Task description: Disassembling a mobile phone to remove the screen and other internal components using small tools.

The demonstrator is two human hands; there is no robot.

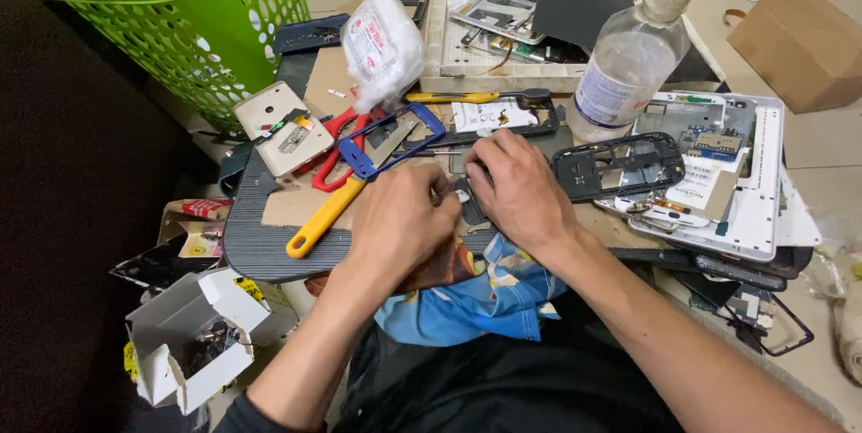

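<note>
Hands meet mid-surface: left hand and right hand both pinched shut on small dark part between them.

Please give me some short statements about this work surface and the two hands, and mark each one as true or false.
1. Both hands, the left hand and the right hand, are together on a small dark part. True.
2. The green basket stands at the far right. False: it is at the upper left.
3. The red scissors lie beside a yellow-handled tool. True.
4. The clear plastic bottle lies flat on its side. False: it stands upright, only leaning in the view.
5. A brown cardboard box is at the upper right. True.
</note>
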